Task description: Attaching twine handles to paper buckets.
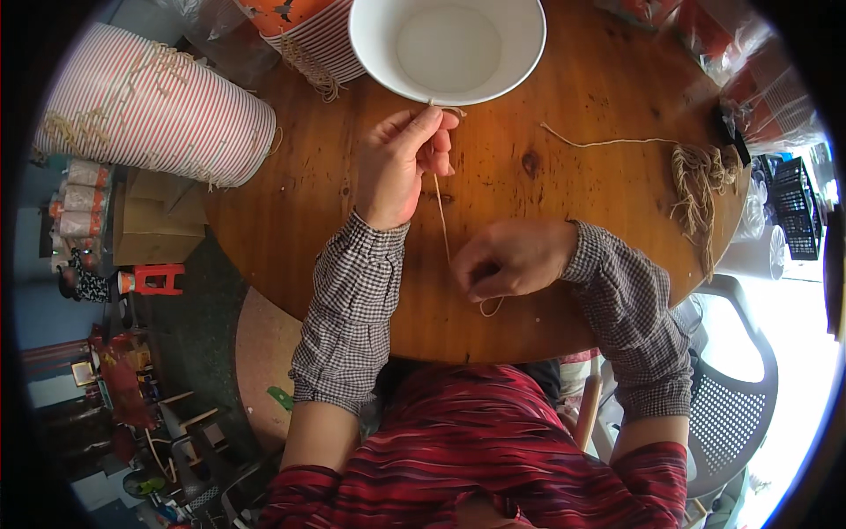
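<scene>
A white paper bucket (448, 46) stands at the far side of the round wooden table, its open top facing up. At its near rim my left hand (407, 154) pinches a thin tan string (441, 207) between thumb and fingers. From there the string runs down toward me, drawn fairly straight, to my right hand (514, 257), which is closed on its other part. A short loop of it hangs out below the right fingers. Whether the string is fastened to the bucket is hidden by my left fingertips.
Long stacks of striped paper buckets (167, 106) lie at the left, with string pieces on them. An orange-topped stack (326, 40) sits beside the white bucket. On the table's right are a bundle of tan strings (705, 176) and one loose strand (608, 142). A grey chair (731, 379) stands at right.
</scene>
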Tool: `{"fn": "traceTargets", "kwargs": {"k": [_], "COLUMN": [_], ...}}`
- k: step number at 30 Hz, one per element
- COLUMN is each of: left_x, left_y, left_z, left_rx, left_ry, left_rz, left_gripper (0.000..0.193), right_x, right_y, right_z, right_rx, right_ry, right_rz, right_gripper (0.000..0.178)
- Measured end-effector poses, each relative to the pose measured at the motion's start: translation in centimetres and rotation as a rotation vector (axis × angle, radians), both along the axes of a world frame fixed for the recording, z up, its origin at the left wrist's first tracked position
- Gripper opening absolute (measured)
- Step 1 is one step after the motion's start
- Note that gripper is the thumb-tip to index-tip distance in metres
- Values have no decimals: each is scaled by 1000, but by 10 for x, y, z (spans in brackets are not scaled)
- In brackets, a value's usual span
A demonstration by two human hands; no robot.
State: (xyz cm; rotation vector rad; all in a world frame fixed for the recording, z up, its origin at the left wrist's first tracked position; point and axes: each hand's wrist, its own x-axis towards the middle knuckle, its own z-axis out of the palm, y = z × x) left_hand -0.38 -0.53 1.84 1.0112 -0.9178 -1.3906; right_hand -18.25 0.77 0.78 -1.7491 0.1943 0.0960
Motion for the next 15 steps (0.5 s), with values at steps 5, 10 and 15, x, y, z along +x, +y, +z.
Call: {"fn": "traceTargets", "kwargs": {"k": [5, 10, 15], "left_x": [-5, -13, -16], "left_y": [0, 0, 1], "left_z": [-5, -9, -4], "left_rx": [45, 27, 36], "left_ry": [-27, 54, 33], "left_rz": [14, 129, 146], "left_gripper": [22, 20, 19], "right_x": [4, 3, -4], "right_y": [8, 7, 5], "right_z": [11, 8, 15], "right_rx": [46, 102, 137], "right_ry": [-66, -147, -251], "right_rz": [41, 71, 85], "right_gripper": [11, 12, 6]}}
